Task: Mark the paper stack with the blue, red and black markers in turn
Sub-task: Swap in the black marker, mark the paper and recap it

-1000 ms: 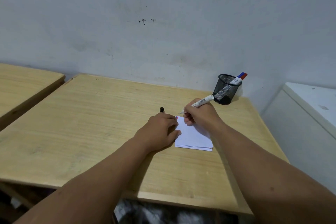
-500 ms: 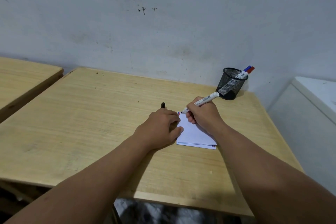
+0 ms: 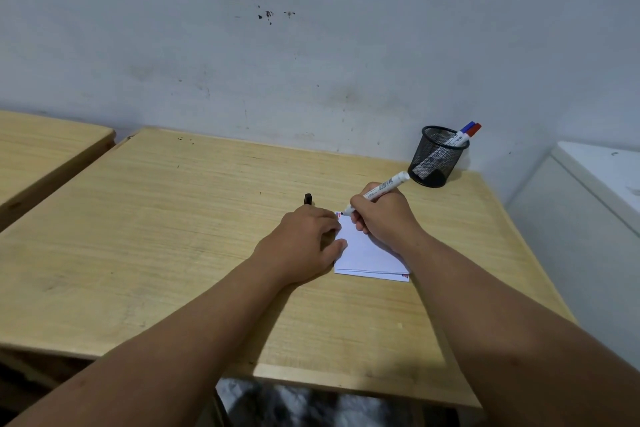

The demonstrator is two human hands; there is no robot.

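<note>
Nearest, the paper stack (image 3: 367, 253) lies on the worktop (image 3: 173, 218); the left grip (image 3: 301, 243), fingers curled, rests on its 9 o'clock edge, whether holding the black cap (image 3: 307, 199) beyond I cannot tell; the right grip (image 3: 384, 218) grasps the black marker (image 3: 381, 189), tip at the 11 o'clock corner; at 1 o'clock, a mesh cup (image 3: 433, 163) holds the blue marker (image 3: 468, 126) and red marker (image 3: 476, 129).

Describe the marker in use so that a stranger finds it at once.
On the wooden table, a black mesh pen cup stands near the far right corner. In front of it the right hand grips a white-barrelled marker. Unlike the blue-capped marker and red-capped marker in the cup, it is uncapped, its black tip at the paper stack's corner.
</note>
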